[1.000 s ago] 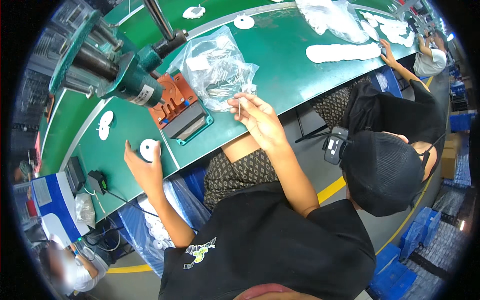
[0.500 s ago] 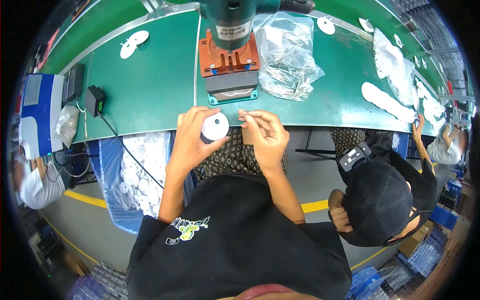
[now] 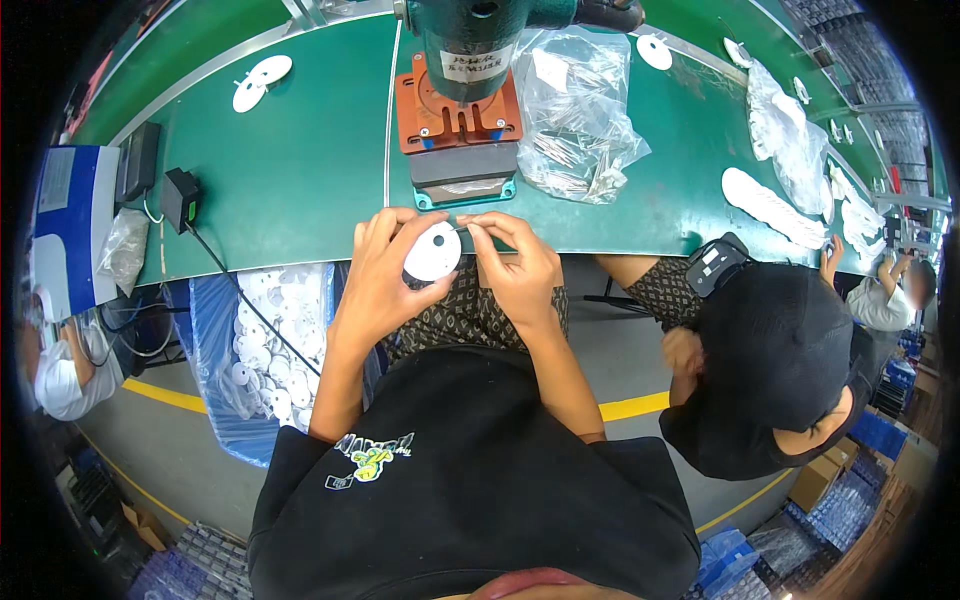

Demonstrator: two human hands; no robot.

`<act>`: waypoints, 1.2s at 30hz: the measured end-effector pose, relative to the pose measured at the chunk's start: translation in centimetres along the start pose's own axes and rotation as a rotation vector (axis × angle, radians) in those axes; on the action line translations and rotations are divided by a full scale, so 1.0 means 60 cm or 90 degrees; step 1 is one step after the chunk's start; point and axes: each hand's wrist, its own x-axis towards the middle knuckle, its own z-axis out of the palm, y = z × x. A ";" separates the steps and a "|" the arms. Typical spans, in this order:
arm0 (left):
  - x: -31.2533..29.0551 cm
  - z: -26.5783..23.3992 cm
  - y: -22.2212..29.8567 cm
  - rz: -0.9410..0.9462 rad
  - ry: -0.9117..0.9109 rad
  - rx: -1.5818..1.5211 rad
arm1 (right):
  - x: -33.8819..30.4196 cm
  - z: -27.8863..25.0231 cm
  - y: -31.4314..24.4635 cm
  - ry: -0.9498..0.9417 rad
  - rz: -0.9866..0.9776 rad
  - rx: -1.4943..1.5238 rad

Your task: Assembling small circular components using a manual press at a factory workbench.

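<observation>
My left hand (image 3: 372, 265) grips a white round disc (image 3: 428, 262) by its edge, fingers over the far side and thumb near the bottom. A dark round hole shows toward the disc's top. Against the disc's upper right rim, my right hand (image 3: 522, 272) pinches a thin metal pin (image 3: 461, 226); how far it enters the disc I cannot tell. Both hands are just in front of the green table's (image 3: 290, 190) near edge. Beyond them stands a dark green press (image 3: 468, 40) with an orange slotted plate (image 3: 412, 125) and a grey block below.
Right of the press lies a clear bag of metal pins (image 3: 572, 125). A blue-lined bin (image 3: 212, 345) of white discs stands below the table at left. A black cable (image 3: 255, 308) hangs across it. Stacked white discs (image 3: 765, 205) lie at right, near a person in a black cap (image 3: 770, 350).
My right hand has moved left, bringing the pin to the disc's rim. My left hand stays around the disc. The person at right has shifted and leaned forward.
</observation>
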 end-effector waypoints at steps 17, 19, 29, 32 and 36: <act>-0.014 0.031 0.013 0.023 0.133 0.125 | -0.015 -0.025 0.002 -0.084 0.073 0.045; -0.008 0.018 0.008 0.073 0.130 0.008 | -0.016 -0.046 0.013 -0.013 0.043 -0.006; 0.117 -0.015 0.009 0.278 0.274 0.093 | -0.021 -0.063 0.035 0.040 0.004 -0.121; 0.150 -0.013 0.007 0.207 0.239 0.186 | -0.024 -0.054 0.030 0.063 -0.009 -0.148; 0.155 -0.010 0.020 0.125 0.214 0.083 | 0.017 -0.058 -0.031 0.092 -0.051 -0.044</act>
